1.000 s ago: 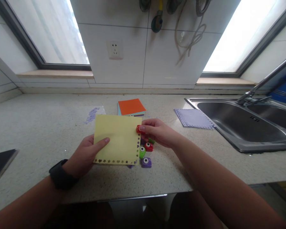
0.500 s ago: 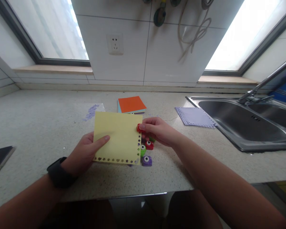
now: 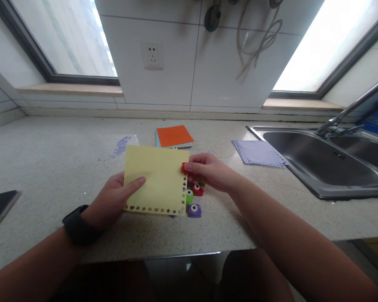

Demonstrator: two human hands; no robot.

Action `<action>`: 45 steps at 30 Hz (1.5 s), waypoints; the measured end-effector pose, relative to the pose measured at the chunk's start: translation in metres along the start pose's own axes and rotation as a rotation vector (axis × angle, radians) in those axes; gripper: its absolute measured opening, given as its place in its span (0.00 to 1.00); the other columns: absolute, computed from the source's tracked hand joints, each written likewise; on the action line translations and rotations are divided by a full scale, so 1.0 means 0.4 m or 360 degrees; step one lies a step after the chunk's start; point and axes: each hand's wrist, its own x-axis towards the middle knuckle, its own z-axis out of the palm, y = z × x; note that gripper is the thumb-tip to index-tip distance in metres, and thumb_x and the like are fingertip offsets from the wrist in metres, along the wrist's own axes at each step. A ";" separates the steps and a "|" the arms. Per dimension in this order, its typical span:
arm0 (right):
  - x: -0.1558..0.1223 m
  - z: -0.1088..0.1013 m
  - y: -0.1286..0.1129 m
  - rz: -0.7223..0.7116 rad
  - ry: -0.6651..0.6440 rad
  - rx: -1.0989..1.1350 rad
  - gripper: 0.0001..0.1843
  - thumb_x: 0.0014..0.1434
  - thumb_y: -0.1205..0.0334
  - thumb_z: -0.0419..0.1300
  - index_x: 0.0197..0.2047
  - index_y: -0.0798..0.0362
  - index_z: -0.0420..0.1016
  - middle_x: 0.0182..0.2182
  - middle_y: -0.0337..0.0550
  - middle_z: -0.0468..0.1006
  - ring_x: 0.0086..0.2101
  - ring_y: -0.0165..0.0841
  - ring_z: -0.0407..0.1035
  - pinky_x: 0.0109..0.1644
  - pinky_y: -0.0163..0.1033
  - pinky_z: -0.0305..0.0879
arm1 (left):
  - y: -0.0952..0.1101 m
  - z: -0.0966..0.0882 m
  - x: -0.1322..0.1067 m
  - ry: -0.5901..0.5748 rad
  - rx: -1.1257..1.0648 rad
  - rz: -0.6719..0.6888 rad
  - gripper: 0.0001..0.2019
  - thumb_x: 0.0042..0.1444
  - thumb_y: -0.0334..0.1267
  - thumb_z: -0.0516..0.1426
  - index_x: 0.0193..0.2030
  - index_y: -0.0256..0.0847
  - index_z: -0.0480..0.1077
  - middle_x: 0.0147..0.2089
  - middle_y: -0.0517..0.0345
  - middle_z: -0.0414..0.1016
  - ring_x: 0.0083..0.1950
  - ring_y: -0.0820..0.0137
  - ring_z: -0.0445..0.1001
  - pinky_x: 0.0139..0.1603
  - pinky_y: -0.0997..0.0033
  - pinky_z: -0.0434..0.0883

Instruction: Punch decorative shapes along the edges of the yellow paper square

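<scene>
My left hand (image 3: 113, 200) pinches the left side of a pale yellow paper sheet (image 3: 157, 178), thumb on top; a black watch sits on that wrist. Punched hearts and stars run along the sheet's bottom edge and lower right edge. My right hand (image 3: 209, 171) is closed on a small red punch (image 3: 184, 168) clamped on the sheet's right edge. Below that hand lie more small punches on the counter: a green punch (image 3: 189, 196), a second red punch (image 3: 197, 189) and a purple punch (image 3: 194, 210).
A stack of coloured paper with an orange top sheet (image 3: 174, 136) lies behind. A purple punched sheet (image 3: 256, 153) lies beside the steel sink (image 3: 321, 161) with its tap (image 3: 349, 111). Purple paper scraps (image 3: 121, 145) sit at the back left. A dark object (image 3: 0, 207) is at the far left.
Hands, sheet and red punch have kept almost the same pose; the camera has tipped slightly, so everything sits a little higher in the picture.
</scene>
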 end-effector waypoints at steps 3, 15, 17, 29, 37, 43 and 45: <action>0.000 -0.001 0.002 -0.0002 -0.0012 -0.0012 0.16 0.59 0.50 0.68 0.35 0.56 0.77 0.23 0.39 0.76 0.22 0.26 0.69 0.21 0.31 0.63 | -0.001 -0.002 0.000 -0.0003 0.0005 0.0009 0.15 0.55 0.37 0.67 0.50 0.38 0.78 0.42 0.48 0.87 0.38 0.55 0.86 0.35 0.64 0.83; 0.000 0.000 -0.001 -0.0019 -0.0007 -0.0047 0.17 0.60 0.50 0.68 0.34 0.56 0.77 0.22 0.39 0.75 0.20 0.26 0.69 0.20 0.30 0.62 | -0.005 -0.006 0.002 -0.0003 0.0013 0.0008 0.17 0.55 0.38 0.67 0.51 0.37 0.77 0.42 0.46 0.87 0.39 0.54 0.86 0.35 0.63 0.82; 0.000 0.000 -0.001 -0.0017 -0.0007 -0.0050 0.16 0.60 0.50 0.68 0.34 0.56 0.77 0.22 0.39 0.75 0.20 0.26 0.69 0.20 0.30 0.62 | -0.004 -0.006 0.001 -0.0007 0.0012 0.0010 0.18 0.56 0.38 0.67 0.52 0.36 0.77 0.42 0.46 0.87 0.39 0.54 0.86 0.35 0.63 0.82; -0.001 0.000 0.002 -0.0007 0.0004 -0.0056 0.18 0.59 0.48 0.68 0.34 0.56 0.77 0.22 0.39 0.76 0.20 0.26 0.68 0.20 0.31 0.62 | 0.007 0.008 -0.006 0.0040 0.0007 0.0005 0.14 0.55 0.35 0.66 0.49 0.37 0.79 0.42 0.45 0.87 0.38 0.53 0.86 0.34 0.64 0.82; -0.001 0.002 -0.001 -0.0010 0.0013 -0.0050 0.18 0.59 0.49 0.69 0.33 0.57 0.77 0.22 0.40 0.76 0.20 0.24 0.68 0.20 0.28 0.60 | 0.006 0.006 -0.006 0.0012 0.0005 0.0007 0.15 0.55 0.36 0.67 0.49 0.37 0.78 0.41 0.46 0.87 0.37 0.55 0.86 0.35 0.64 0.82; -0.002 0.001 0.000 -0.0020 0.0007 -0.0057 0.18 0.58 0.48 0.69 0.32 0.56 0.76 0.22 0.39 0.76 0.20 0.25 0.68 0.19 0.30 0.60 | 0.007 0.005 -0.005 0.0011 0.0009 0.0003 0.15 0.55 0.36 0.67 0.50 0.36 0.78 0.42 0.45 0.87 0.38 0.55 0.86 0.35 0.64 0.82; -0.002 0.001 0.000 -0.0023 0.0009 -0.0059 0.18 0.58 0.48 0.69 0.32 0.56 0.76 0.22 0.39 0.76 0.20 0.25 0.68 0.19 0.29 0.60 | 0.007 0.005 -0.005 0.0013 0.0013 0.0005 0.16 0.55 0.36 0.67 0.50 0.37 0.78 0.42 0.45 0.87 0.38 0.55 0.86 0.35 0.64 0.82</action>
